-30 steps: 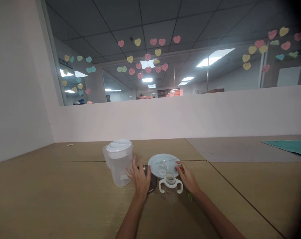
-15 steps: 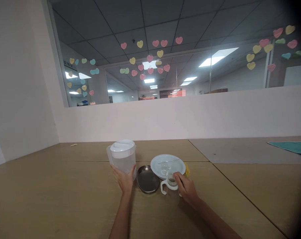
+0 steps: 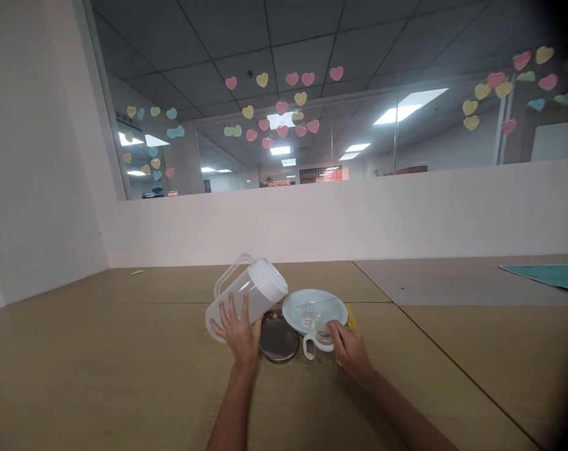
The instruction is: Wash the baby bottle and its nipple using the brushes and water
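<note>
Lighting: dim, greyish overall; bright rectangular ceiling lights (image 3: 397, 115) beyond the window (image 3: 368, 134), the largest with hazy glare. Tabletop (image 3: 100, 376): muted, diffuse shadow below the right hand (image 3: 353, 354). Quality: fine detail soft; right edge darkened to black, upper corner heaviest; wide-angle stretch toward the sides

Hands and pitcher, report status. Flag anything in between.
Left hand holding lidded pitcher, tilted, lid end rightward. Right hand on white-handled bottle. Metal dish between the hands.
</note>
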The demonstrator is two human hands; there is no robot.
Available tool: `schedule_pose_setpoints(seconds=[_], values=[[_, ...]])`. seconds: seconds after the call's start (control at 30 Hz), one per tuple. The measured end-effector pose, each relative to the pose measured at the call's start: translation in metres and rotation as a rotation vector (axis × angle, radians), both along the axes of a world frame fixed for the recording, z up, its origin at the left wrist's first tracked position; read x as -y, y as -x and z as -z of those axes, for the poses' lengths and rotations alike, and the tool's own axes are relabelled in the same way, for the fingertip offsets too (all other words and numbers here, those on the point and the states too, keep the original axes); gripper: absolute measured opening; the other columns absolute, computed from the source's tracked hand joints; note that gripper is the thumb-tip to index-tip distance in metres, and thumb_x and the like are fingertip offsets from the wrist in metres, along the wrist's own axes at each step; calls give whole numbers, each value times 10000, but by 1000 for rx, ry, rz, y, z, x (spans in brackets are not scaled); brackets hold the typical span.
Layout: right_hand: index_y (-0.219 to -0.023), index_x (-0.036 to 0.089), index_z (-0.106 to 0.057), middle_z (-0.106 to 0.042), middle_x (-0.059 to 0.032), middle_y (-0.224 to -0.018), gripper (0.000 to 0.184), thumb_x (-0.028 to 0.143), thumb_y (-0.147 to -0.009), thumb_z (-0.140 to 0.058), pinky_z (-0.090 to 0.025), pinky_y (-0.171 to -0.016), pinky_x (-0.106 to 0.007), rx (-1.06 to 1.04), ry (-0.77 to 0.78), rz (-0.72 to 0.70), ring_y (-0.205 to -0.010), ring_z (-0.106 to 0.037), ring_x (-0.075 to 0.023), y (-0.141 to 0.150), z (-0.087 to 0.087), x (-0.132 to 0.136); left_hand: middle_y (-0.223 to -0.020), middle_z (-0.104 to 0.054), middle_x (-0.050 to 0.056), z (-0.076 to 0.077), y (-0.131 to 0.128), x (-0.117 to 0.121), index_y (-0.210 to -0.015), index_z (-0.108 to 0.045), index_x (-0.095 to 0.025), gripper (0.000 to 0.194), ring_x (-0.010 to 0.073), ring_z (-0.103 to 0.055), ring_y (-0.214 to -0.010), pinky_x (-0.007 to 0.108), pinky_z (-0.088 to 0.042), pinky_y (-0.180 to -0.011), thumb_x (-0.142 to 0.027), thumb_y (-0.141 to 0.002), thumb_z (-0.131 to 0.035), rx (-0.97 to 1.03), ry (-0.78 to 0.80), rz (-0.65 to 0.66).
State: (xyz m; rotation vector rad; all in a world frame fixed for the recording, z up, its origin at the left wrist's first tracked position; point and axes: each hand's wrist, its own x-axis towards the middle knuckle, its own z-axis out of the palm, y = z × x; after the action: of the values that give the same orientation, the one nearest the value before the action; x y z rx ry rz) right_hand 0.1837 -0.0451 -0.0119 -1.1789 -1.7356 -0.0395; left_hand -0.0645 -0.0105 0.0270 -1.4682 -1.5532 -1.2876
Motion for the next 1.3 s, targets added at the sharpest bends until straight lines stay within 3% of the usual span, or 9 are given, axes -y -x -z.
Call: schedule_pose_setpoints(seconds=[0.37,0.87,1.3], values=[[-830,181,-569,-608,-40,-660,417,369,-938,-213,-366,-577,-252,17,19,-15,-607,-569,-162,-2,-3,0,-1408,-383,56,5,-1,-1,-1256,-482,-369,474,343,-236,-1330,651,-59,-1032,-270,-802,-573,-99,8,108],[-803,174,-551,-568,-9,-610,387,348,-942,-235,-356,-548,-222,-1,-37,-32,-558,-542,-132,-3,4,-4,-1413,-377,45,10,2,-9,-1299,-409,-392,575,342,-251,-1327,651,-63,-1038,-246,-782,-614,-209,-133,153],[-807,178,-558,-580,-12,-618,379,346,-939,-245,-378,-551,-222,-1,-42,-33,-559,-552,-135,-3,2,-4,-1397,-402,44,10,2,-11,-1286,-431,-391,572,343,-251,-1326,660,-55,-1032,-242,-770,-628,-229,-162,205]])
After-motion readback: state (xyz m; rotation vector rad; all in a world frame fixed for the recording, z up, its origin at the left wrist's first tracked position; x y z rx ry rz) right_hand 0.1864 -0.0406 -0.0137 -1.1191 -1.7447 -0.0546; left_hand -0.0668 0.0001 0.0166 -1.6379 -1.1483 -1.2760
